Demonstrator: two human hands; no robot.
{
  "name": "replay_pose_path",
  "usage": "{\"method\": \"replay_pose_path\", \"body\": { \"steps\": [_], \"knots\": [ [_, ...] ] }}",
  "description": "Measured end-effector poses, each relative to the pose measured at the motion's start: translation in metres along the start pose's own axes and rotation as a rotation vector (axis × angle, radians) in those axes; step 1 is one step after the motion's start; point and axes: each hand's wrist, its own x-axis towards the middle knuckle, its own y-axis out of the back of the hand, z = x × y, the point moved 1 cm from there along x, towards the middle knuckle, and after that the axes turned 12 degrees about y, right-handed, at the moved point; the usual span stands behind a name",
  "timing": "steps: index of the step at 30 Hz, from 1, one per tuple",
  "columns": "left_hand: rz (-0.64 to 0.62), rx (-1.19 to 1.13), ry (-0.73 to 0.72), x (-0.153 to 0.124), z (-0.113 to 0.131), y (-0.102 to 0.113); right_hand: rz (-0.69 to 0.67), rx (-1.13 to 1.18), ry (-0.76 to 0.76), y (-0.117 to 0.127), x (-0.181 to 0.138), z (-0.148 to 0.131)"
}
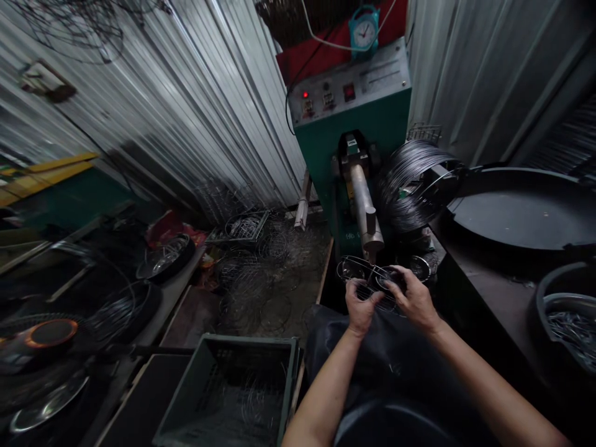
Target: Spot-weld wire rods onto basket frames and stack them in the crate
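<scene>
Both hands are at a small round frame of bent metal wire (350, 261), just under the tip of a spot welder's arm (365, 205). My left hand (361, 308) is closed on the near left side of the frame, thumb pointing right. From the right, my right hand (416, 299) grips its other side with thumb and fingers. Whether the frame touches the welder's tip cannot be made out. The welder's green body (372, 118) has a panel with a lit red lamp. Dark cloth (372, 354) covers the lap below the hands.
A coil of wire (419, 183) sits right of the welder arm, beside a large black pan (521, 214). A bucket (542, 304) of metal pieces stands far right. At lower left is a green crate (186, 391) with wire pieces inside. A teal clock (364, 31) tops the machine.
</scene>
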Motion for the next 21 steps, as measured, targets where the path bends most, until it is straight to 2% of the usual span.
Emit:
{"method": "replay_pose_path", "body": {
  "steps": [5,11,21],
  "knots": [
    [0.062,0.004,0.035,0.003,-0.005,-0.003,0.056,0.037,-0.057,0.01,-0.018,0.008],
    [0.081,0.049,-0.027,-0.001,-0.003,-0.012,0.112,0.069,-0.203,0.011,-0.027,0.018],
    [0.108,-0.059,0.019,0.009,-0.008,-0.016,0.144,0.113,-0.182,0.006,-0.013,0.018]
  ]
}}
